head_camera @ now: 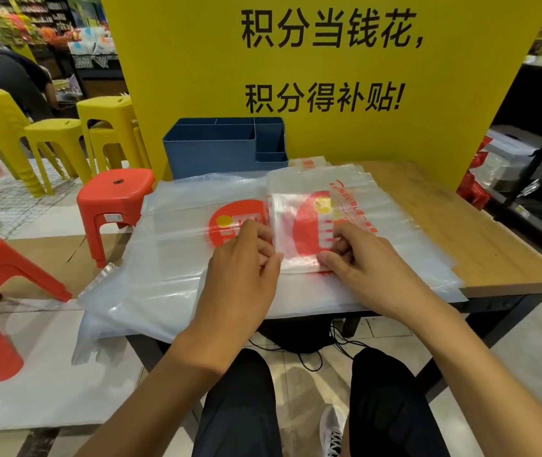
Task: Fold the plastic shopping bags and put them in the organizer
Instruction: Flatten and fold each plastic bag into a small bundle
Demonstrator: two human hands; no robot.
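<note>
At the bottom of the frame, dark trousers and a shoe show under the table (480, 232). At centre, the left hand (243, 258) and right hand (355, 255) each pinch a lower corner of a small folded bag (299, 232), which lies on a flat stack of clear bags (170, 258) covering the table's left part. Further up, left of centre, a blue organizer (217, 150) stands against a yellow sign (197, 61); red stools (114, 202) sit at left
</note>
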